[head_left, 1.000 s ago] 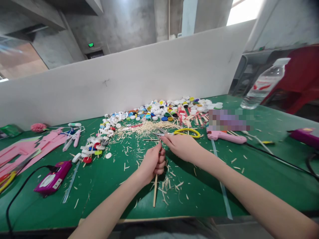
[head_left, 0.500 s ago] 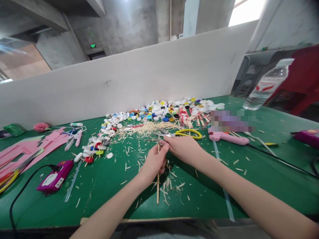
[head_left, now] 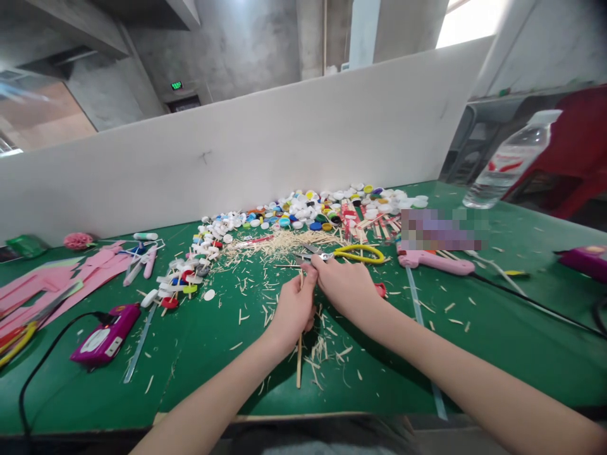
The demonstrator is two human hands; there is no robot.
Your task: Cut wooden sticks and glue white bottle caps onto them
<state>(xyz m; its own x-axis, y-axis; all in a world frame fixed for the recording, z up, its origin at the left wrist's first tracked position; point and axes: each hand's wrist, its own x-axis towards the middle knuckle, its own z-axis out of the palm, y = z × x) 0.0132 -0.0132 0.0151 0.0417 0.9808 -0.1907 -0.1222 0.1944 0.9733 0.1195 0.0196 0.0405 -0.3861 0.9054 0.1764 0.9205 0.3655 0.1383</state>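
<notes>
— Item one?
— Wooden stick (head_left: 299, 371), above the green table (head_left: 199, 344): left hand (head_left: 293, 306) is gripping it closed; right hand (head_left: 345, 278) is curling, seemingly around a mostly hidden red-handled tool (head_left: 380, 289).
— Step?
— Paring, apparently, is proceeding; any next stroke is calling for steady left-hand holding.
— Containers?
— Bottle (head_left: 512, 158), capped, seemingly holding clear liquid.
</notes>
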